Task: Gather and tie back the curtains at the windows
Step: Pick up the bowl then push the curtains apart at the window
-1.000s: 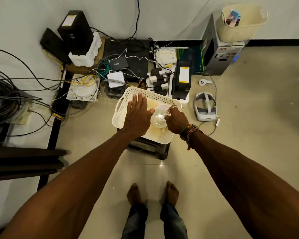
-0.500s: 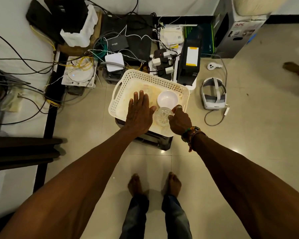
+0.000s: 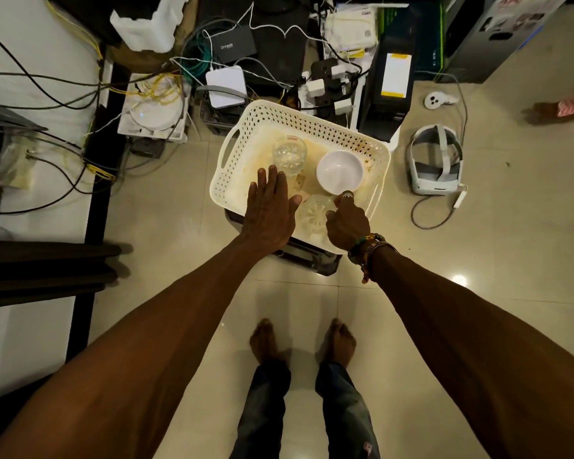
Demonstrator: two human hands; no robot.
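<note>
Two hands over white basket [image 3: 312,124], left hand [image 3: 269,210] flat, fingers straight, holding nothing, right hand [image 3: 347,223] grip curled on clear glass [image 3: 314,212], seemingly upturned, white bowl [image 3: 339,172] just beyond.

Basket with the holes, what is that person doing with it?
A barefoot person stands over the white basket. Their right hand grips a clear glass at its near edge, while the left hand is spread flat, fingers straight, beside that glass. A second glass and a white bowl sit inside. No curtains are in view.
</note>
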